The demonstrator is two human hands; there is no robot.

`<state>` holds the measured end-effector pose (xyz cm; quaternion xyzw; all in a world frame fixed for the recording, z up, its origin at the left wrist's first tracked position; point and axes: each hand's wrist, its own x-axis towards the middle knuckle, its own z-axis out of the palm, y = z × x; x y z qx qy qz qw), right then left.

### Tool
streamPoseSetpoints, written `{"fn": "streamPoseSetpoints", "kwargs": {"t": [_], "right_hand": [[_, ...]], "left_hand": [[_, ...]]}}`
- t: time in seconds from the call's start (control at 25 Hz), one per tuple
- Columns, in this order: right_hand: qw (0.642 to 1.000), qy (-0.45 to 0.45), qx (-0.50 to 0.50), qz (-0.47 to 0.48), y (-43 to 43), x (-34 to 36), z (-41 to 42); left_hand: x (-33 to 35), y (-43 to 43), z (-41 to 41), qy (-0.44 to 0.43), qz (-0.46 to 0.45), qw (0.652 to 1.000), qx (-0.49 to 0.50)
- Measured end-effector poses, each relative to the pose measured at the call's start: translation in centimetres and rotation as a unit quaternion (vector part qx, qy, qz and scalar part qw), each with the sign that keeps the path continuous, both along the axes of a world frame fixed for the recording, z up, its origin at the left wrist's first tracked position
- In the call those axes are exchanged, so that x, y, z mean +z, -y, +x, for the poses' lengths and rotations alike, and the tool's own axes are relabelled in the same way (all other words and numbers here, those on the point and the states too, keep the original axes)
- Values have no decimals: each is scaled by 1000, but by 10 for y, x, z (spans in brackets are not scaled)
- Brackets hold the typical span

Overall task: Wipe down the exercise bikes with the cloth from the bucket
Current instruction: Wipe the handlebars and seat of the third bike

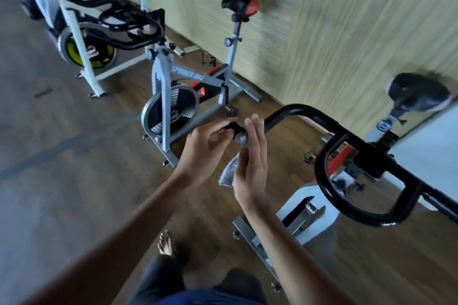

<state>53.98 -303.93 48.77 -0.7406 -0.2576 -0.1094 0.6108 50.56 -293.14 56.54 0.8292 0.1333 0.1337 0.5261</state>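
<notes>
The left hand [207,150] pinches the black curved metal handlebar's [302,112] end; the right hand [250,156], fingers loose, presses the crumpled grey cloth [230,168] there; it could slip floorward

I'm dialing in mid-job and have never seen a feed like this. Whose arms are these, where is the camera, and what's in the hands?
There is no robot here. The single picture comes from a wide-angle camera worn on a person's head, looking forward and down, so the two bare arms are the wearer's own. The left hand grips the end of the black handlebar of the nearest exercise bike. The right hand is flat and open, pressing a grey cloth against that bar end. Further along the wall stands a grey bike marked Spinner Bike, and beyond it a white one. The floor is wood. No bucket is in view.
</notes>
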Motion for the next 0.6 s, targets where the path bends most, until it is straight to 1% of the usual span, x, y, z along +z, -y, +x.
{"fn": "streamPoseSetpoints", "kwargs": {"t": [0.16, 0.28, 0.36, 0.44, 0.6], "right_hand": [[997, 68, -20, 32, -23, -17, 7], [991, 110, -59, 54, -33, -28, 26], [987, 135, -62, 61, -32, -39, 39], [988, 130, -57, 54, -26, -49, 51], [992, 121, -17, 19, -11, -63, 73]], "left_hand": [[-5, 12, -4, 48, -20, 998, 25], [-12, 14, -2, 79, -34, 996, 28], [-16, 15, -3, 106, -46, 993, 26], [-21, 17, 0, 126, -56, 990, 33], [-38, 20, 4, 145, -71, 985, 68]]}}
